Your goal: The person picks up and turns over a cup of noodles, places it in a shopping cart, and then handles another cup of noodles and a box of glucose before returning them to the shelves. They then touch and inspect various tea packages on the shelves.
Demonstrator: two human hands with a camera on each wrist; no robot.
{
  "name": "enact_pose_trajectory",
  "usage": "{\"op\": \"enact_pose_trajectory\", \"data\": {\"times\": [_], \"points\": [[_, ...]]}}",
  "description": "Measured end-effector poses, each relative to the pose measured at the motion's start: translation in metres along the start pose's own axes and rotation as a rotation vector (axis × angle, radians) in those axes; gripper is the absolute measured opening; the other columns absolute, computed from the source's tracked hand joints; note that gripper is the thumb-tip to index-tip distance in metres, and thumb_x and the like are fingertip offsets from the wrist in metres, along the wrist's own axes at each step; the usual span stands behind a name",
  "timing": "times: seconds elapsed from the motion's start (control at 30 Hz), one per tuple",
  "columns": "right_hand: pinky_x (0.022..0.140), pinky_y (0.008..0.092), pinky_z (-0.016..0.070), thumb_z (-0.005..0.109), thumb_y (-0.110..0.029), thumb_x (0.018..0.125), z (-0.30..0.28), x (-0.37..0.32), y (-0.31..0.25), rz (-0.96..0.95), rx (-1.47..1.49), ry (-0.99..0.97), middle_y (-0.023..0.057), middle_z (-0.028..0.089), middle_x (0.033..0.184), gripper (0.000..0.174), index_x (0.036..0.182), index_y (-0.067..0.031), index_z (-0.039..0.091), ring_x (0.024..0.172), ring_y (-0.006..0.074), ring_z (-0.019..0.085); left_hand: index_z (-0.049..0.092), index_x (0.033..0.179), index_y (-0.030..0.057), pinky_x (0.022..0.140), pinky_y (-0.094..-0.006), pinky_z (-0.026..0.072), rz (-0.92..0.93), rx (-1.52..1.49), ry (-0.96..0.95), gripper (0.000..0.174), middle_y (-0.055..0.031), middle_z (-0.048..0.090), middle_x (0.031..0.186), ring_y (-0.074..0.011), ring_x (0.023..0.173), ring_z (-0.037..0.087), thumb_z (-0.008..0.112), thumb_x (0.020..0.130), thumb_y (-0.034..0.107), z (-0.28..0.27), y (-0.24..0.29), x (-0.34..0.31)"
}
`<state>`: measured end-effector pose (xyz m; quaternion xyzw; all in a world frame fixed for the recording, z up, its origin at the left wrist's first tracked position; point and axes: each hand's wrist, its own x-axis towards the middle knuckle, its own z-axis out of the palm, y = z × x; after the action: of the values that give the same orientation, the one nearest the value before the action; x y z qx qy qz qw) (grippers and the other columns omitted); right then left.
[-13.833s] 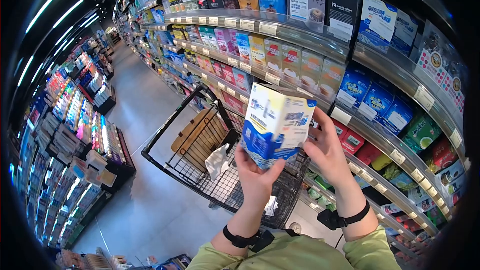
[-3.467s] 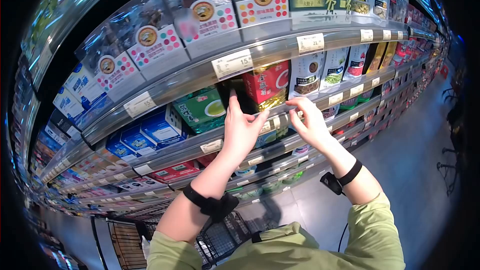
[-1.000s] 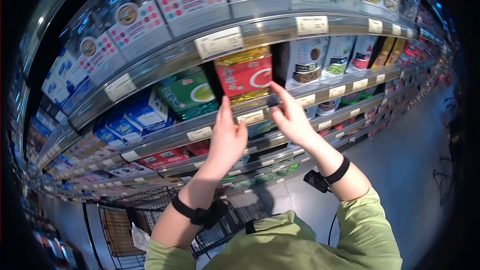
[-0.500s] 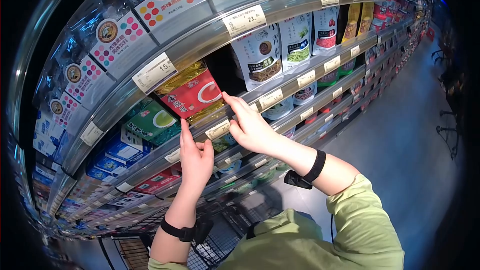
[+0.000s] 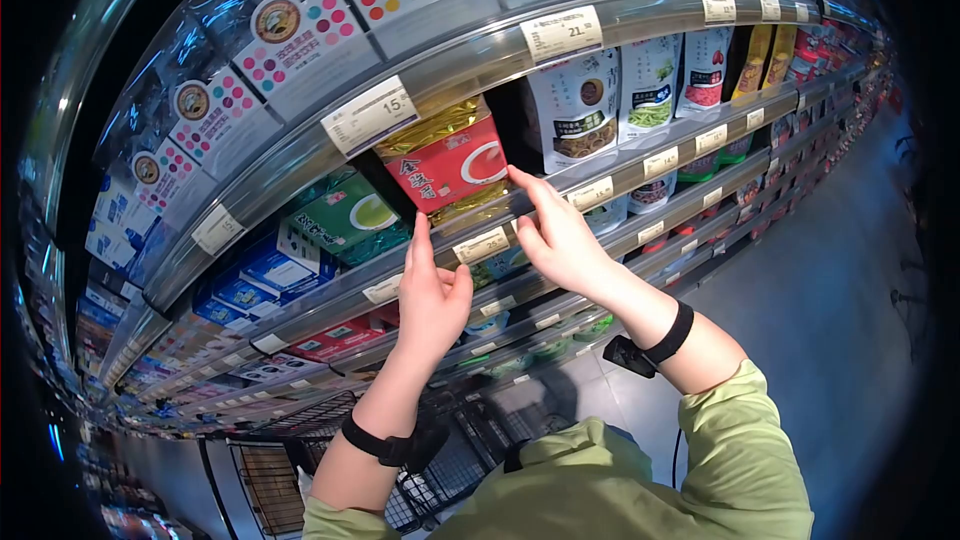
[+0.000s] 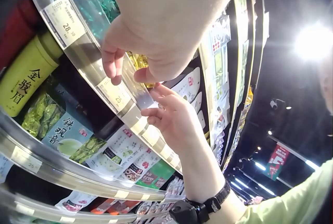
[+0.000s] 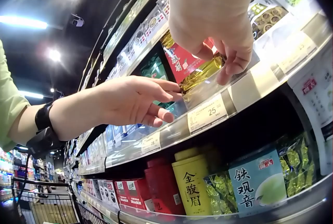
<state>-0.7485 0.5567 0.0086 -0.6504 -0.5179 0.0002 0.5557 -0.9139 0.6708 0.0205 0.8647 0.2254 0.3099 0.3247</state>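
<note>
In the head view a red and gold tea package (image 5: 447, 166) stands slightly tilted on the shelf, under the 15 price tag. The left hand (image 5: 432, 292) has its fingertips at the package's lower left corner, fingers nearly straight. At its lower right corner is the right hand (image 5: 562, 230), index finger extended and the others loosely bent. In the right wrist view gold wrapping (image 7: 200, 75) shows between the left hand (image 7: 136, 99) and the right hand (image 7: 221, 31). The left wrist view mostly hides the package behind the left hand (image 6: 151, 31).
A green tea package (image 5: 348, 214) stands left of the red one, with a dark gap beside it. White pouches (image 5: 577, 112) stand to the right. Price tags (image 5: 482, 245) line the shelf edge. Below are further shelves and a black wire cart (image 5: 270, 485).
Since the earliest frame, the white and blue box is out of the hands and the view has turned to other shelves. Recently the view swung; the fingers stay at the red package's lower corners.
</note>
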Motion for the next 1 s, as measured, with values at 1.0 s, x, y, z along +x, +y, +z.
{"op": "enact_pose_trajectory", "data": {"times": [1.0], "points": [[0.093, 0.0392, 0.047, 0.052, -0.005, 0.088, -0.009, 0.002, 0.011, -0.023, -0.042, 0.043, 0.0224, 0.055, 0.127, 0.051, 0.138, 0.0005, 0.043, 0.108, 0.0349, 0.059, 0.016, 0.151, -0.0039, 0.071, -0.0355, 0.0547, 0.014, 0.012, -0.114, 0.09, -0.0254, 0.049, 0.134, -0.0237, 0.071, 0.063, 0.069, 0.08, 0.012, -0.006, 0.005, 0.007]]}}
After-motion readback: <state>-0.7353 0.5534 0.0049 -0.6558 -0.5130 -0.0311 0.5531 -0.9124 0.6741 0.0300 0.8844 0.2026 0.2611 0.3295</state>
